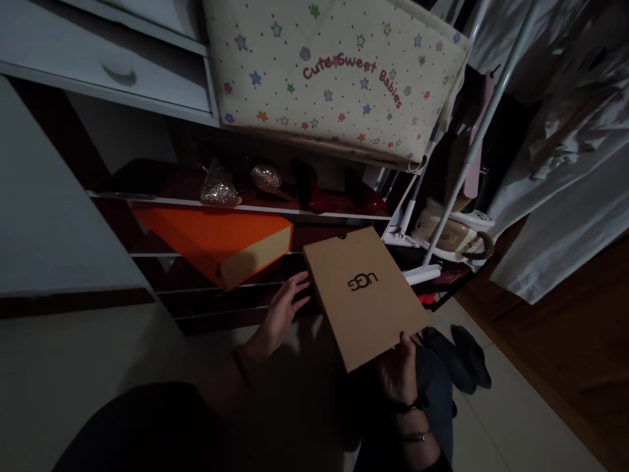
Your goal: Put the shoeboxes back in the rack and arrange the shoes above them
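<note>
A flat brown cardboard UGG box (363, 308), tilted, is gripped at its near edge by my right hand (400, 368). The thumb lies on top of the box, and the other fingers are hidden beneath it. Just left of the box, my left hand (285, 307) has its fingers spread and holds nothing. An orange box (211, 233) with a tan end sticks out of the shelf ahead of that hand. The UGG lettering appears upside down from where I look.
Glittery shoes (219, 183) and dark red heels (322, 196) stand on the shelf (181, 202). A star-patterned fabric cover (334, 85) hangs above. Right of it are a pale metal pole (486, 124), a cream bag (445, 233) and dark shoes (459, 357) on the floor. A drawer (118, 65) is upper left.
</note>
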The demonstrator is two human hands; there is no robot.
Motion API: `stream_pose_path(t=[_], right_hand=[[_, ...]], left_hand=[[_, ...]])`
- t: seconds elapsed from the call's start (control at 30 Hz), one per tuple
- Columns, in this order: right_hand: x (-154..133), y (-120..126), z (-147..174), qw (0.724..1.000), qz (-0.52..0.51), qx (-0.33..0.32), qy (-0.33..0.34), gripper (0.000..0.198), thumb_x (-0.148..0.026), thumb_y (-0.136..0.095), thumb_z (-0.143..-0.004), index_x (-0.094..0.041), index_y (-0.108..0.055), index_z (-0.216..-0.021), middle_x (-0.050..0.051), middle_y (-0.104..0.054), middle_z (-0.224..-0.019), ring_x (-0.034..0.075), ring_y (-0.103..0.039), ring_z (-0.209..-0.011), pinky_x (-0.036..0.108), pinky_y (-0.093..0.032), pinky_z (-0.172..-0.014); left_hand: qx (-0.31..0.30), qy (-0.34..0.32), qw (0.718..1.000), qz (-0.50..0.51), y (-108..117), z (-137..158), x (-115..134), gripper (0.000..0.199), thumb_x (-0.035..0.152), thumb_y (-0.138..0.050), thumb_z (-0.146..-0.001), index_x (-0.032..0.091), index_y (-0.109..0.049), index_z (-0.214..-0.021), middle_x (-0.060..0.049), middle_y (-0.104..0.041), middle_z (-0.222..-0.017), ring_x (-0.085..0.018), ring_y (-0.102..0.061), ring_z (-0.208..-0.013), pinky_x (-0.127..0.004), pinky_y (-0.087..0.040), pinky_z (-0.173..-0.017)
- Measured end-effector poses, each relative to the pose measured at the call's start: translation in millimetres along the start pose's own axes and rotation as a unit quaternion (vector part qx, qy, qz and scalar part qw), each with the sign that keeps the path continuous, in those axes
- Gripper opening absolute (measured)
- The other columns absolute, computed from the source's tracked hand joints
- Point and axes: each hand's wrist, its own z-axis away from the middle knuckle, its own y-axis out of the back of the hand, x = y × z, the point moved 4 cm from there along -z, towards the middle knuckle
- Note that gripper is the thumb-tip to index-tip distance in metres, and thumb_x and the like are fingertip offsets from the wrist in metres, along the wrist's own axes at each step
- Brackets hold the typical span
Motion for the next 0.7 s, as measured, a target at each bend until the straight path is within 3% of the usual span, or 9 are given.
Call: stream_pose_path(t=[0.1,0.17,0.37,0.57,0.7], right_hand=[[17.9,-8.8,-9.2,0.991,-0.093,0.014,-0.090,0.053,-0.064,-0.078,-0.074,-0.029,-0.062,-0.111,-0.001,-0.072,-0.105,0.023,-0.072,-0.096,0.045,-0.066,-0.080],[21.8,-18.8,-15.5,0.990,-0.106,0.009,-0.098,0.056,-0.066,-0.079,-0.073,-0.031,-0.059,-0.112,-0.002,-0.071,-0.105,0.024,-0.072,-0.097,0.045,-0.067,-0.078],[16.4,-58.7,-43.3,0.995,-0.053,-0.041,-0.080,0.059,-0.074,-0.071,-0.079,-0.029,-0.058,-0.115,0.002,-0.070,-0.113,0.027,-0.071,-0.104,0.055,-0.066,-0.085],[14.3,-109.4,-97.9,0.993,-0.053,-0.069,-0.083,0.059,-0.072,-0.066,-0.081,-0.026,-0.060,-0.116,0.003,-0.070,-0.108,0.029,-0.069,-0.107,0.064,-0.061,-0.090],[5.8,-141.7,-137.1,0.997,-0.004,-0.079,-0.001,0.052,-0.070,-0.061,-0.086,-0.023,-0.064,-0.105,0.003,-0.071,-0.097,0.027,-0.068,-0.106,0.066,-0.053,-0.100]], left_hand=[[-0.025,-0.009,1.000,0.002,0.6,0.4,0.3,0.032,0.044,-0.065,-0.098,0.024,-0.077,-0.119,-0.012,-0.058,-0.154,-0.035,-0.045,-0.148,-0.053,-0.040,-0.121],[-0.038,-0.011,0.999,-0.001,2.2,0.0,-1.1,0.032,0.044,-0.063,-0.099,0.025,-0.077,-0.121,-0.012,-0.056,-0.157,-0.034,-0.043,-0.150,-0.053,-0.040,-0.121],[-0.046,-0.002,0.999,-0.003,5.5,-1.9,-2.6,0.034,0.045,-0.066,-0.097,0.026,-0.076,-0.123,-0.012,-0.053,-0.160,-0.035,-0.039,-0.153,-0.054,-0.038,-0.121],[-0.041,-0.006,0.999,0.010,5.0,-2.3,2.0,0.034,0.045,-0.067,-0.096,0.026,-0.077,-0.122,-0.011,-0.053,-0.160,-0.035,-0.039,-0.153,-0.054,-0.038,-0.121],[-0.029,0.000,0.999,0.019,8.1,-2.4,7.3,0.030,0.042,-0.064,-0.099,0.025,-0.077,-0.121,-0.011,-0.052,-0.160,-0.035,-0.040,-0.153,-0.055,-0.039,-0.121]])
